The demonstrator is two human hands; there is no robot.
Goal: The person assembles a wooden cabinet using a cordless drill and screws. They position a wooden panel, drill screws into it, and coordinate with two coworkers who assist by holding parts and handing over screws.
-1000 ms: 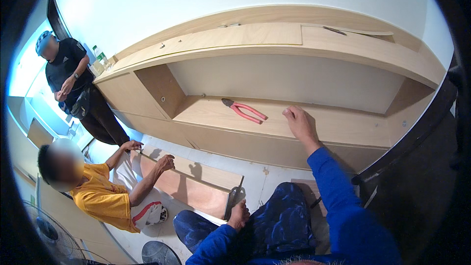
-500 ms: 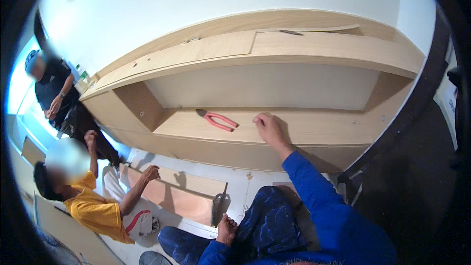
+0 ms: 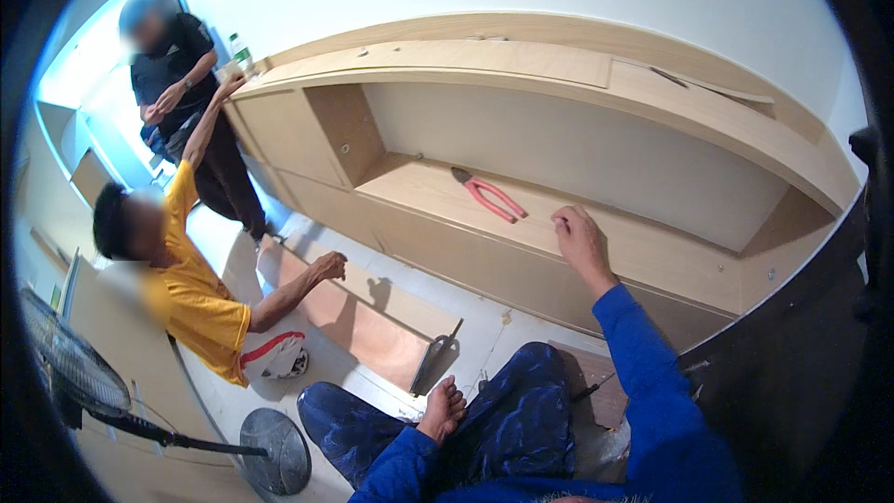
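Note:
My right hand (image 3: 581, 237) rests at the front of the cabinet's shelf (image 3: 652, 251), its fingers curled and nothing showing in them. Just left of it, apart from the fingers, lies a pair of pliers (image 3: 473, 185) with red handles and a dark head. The jaws point away to the left and the handles are spread. My left hand (image 3: 443, 409) is down by my legs, fingers folded in, with no object visible in it.
The low wooden cabinet (image 3: 326, 210) runs along the wall. A dark thin tool (image 3: 669, 77) and a bottle (image 3: 240, 49) are on its top. A person in yellow (image 3: 209, 298) sits at left beside wooden boards (image 3: 363, 335); another person (image 3: 177, 74) stands behind. A fan (image 3: 275, 452) stands near left.
My view has swung left, bringing the fan into sight. The person in yellow has raised an arm to the cabinet top. My right hand stays at the shelf near the pliers.

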